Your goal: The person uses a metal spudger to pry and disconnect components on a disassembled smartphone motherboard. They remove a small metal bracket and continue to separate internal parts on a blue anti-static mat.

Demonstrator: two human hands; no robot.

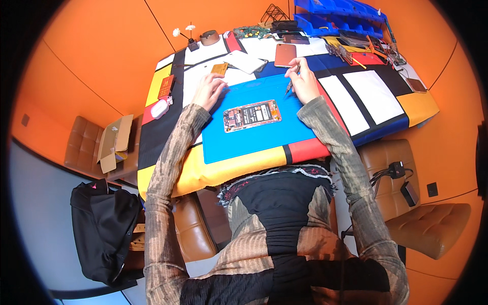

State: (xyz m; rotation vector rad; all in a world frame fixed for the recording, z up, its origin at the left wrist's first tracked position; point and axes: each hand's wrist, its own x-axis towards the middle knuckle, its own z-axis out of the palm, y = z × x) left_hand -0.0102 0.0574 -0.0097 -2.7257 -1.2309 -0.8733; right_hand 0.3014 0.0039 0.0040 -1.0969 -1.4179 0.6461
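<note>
An opened phone (252, 116) lies on a blue work mat (244, 147), its dark battery and circuit boards exposed. Beyond its right end, my right hand (304, 85) is closed around a slim, dark pointed tool (288, 93), tip slanting down toward the mat; whether it is a screwdriver or tweezers I cannot tell. My left hand (207, 91) rests by the mat's upper left edge, fingers apart and slightly bent, nothing visible in it. Just beyond those fingers lies a small golden-brown card-like piece (219, 69).
Past the mat lie a white flat panel (246, 61) and a reddish-brown phone (285, 55). Blue parts bins (340, 24) stand at the back right, near several thin tools (343, 53). A white earbud case (160, 109) and red box (166, 87) sit at the left.
</note>
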